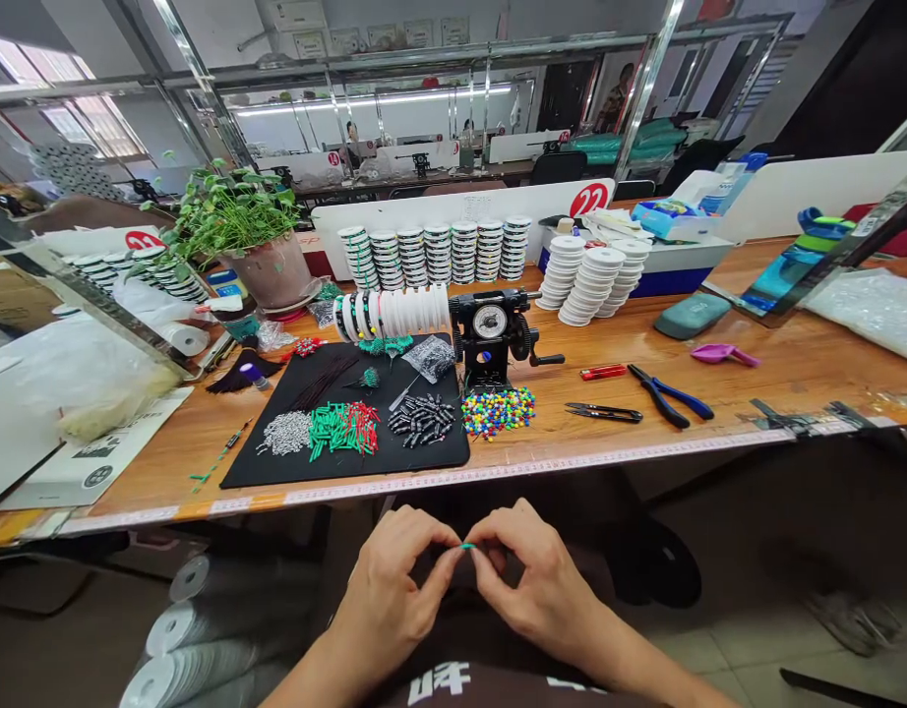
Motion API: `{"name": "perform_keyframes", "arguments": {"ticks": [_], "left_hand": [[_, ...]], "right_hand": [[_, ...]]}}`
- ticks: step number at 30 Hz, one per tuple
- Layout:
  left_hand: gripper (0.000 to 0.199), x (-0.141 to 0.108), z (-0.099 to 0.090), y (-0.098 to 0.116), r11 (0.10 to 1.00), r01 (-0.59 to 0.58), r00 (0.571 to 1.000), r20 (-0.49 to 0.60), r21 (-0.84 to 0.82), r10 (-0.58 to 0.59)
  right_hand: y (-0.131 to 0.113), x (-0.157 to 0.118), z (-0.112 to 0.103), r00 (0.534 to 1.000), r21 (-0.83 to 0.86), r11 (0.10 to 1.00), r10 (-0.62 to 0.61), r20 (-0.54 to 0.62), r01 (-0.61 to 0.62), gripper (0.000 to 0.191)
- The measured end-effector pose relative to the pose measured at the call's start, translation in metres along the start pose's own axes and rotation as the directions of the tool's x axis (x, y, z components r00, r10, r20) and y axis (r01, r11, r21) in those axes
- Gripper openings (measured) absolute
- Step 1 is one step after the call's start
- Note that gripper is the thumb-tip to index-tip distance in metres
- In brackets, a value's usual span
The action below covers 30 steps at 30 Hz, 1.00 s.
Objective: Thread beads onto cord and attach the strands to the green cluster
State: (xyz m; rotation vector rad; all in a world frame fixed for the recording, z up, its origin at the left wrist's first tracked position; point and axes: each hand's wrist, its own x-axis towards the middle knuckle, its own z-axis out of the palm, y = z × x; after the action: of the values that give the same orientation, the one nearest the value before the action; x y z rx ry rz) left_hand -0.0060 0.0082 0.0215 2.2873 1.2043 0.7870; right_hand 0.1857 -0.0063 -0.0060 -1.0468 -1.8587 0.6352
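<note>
Below the table's front edge, my left hand (405, 570) and my right hand (527, 565) meet over my lap. Thumb and forefinger of each hand pinch one end of a small green piece (467, 546), held level between them. Beyond them a black mat (276, 467) lies on the wooden table. Heaps of silvery beads (286, 433), green and red pieces (339, 430) and dark pieces (422, 421) rest on the mat. Multicoloured beads (498, 413) lie just right of it, in front of a black hand-cranked winder (490, 334) carrying a row of white spools (413, 311).
Stacked spools (439, 254) line the white divider. Snips (603, 412), pliers (671, 396), a red cutter (602, 373) and a green case (691, 315) lie at right. A potted plant (269, 265) stands at left; metal posts slant up on both sides.
</note>
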Motion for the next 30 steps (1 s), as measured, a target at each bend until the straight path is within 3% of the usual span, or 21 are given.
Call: {"name": "perform_keyframes", "arguments": {"ticks": [6, 15, 21, 30], "left_hand": [[0.011, 0.001, 0.0, 0.001, 0.999, -0.04, 0.999, -0.003, 0.008, 0.04], [0.01, -0.003, 0.004, -0.002, 0.999, 0.031, 0.996, 0.083, -0.032, -0.029], [0.012, -0.001, 0.005, -0.001, 1.0, 0.005, 0.999, 0.045, 0.028, -0.006], [0.01, 0.0, 0.007, -0.001, 0.999, -0.019, 0.999, 0.036, 0.026, 0.018]], "right_hand": [[0.001, -0.004, -0.001, 0.999, -0.013, 1.0, 0.014, -0.044, -0.014, 0.014], [0.006, -0.003, 0.004, 1.0, -0.035, 0.999, -0.01, -0.009, 0.009, 0.011], [0.015, -0.003, 0.009, 0.999, -0.07, 0.997, -0.044, -0.031, 0.042, 0.012], [0.01, -0.005, 0.001, 1.0, -0.071, 0.997, -0.002, 0.001, 0.002, 0.008]]}}
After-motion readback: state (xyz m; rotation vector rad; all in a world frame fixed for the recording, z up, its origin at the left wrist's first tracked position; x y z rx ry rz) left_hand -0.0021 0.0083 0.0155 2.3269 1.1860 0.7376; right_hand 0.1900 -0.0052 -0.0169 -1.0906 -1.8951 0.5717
